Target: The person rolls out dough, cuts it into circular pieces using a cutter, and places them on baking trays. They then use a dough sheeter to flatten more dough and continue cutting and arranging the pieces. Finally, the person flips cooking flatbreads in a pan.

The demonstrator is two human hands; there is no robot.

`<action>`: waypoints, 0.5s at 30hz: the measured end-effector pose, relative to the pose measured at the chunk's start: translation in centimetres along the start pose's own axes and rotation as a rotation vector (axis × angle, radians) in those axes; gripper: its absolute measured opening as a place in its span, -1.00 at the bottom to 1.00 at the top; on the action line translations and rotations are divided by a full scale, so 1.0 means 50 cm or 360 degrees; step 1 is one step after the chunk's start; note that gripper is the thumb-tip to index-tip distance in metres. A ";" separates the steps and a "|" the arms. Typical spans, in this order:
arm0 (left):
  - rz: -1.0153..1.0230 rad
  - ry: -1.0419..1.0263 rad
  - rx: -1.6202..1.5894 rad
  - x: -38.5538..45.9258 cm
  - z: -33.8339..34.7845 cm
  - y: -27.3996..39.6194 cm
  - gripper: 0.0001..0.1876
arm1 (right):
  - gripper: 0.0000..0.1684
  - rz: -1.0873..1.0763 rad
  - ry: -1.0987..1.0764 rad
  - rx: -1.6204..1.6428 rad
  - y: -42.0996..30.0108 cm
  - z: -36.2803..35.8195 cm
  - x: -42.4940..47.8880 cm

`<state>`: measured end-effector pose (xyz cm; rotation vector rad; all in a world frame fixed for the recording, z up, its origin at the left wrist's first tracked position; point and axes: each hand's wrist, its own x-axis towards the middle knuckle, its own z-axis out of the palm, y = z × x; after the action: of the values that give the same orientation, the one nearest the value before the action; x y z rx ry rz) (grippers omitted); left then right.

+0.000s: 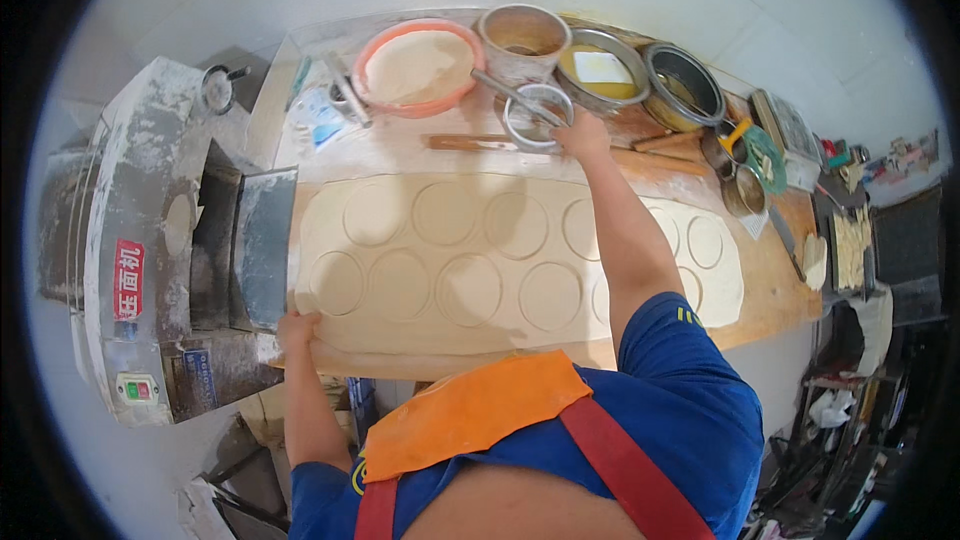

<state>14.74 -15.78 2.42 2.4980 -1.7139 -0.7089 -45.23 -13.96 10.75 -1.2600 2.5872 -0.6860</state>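
A long sheet of rolled dough (420, 337) lies across the wooden worktable (795, 292), marked with two rows of round cuts. My left hand (300, 326) touches the sheet's lower left corner, beside the dough machine; whether its fingers grip the dough is not clear. Beyond the dough, my right hand (583, 136) is at the right rim of a round white container (525, 136). A grey metal rod or handle (510, 92) slants over that container, its lower end close to my fingers. Whether the hand holds the container or the rod cannot be made out.
A floury dough-pressing machine (142, 225) stands left. Along the back are a pink basin of flour (420, 64), a deep metal pot (523, 34), a steel bowl with yellow liquid (630, 90) and a dark pot (684, 86). Wooden sticks (469, 142) and a knife (786, 240) lie on the table.
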 end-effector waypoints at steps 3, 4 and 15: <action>0.0451 0.0547 -0.0043 -0.028 -0.021 0.112 -0.69 | -0.46 -0.0380 0.0511 -0.0034 0.055 -0.041 -0.062; 0.0678 0.0677 -0.0246 -0.088 -0.031 0.201 -0.69 | -0.45 -0.0472 0.0544 0.0046 0.072 -0.021 -0.093; 0.1804 -0.1391 -0.0671 -0.679 0.178 0.574 -0.67 | -0.51 0.0371 -0.0120 0.2401 0.542 -0.246 -0.480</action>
<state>-23.69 5.22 14.19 0.6408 -2.3579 -1.7646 -53.52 23.23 7.63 -0.4019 1.2909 -1.8568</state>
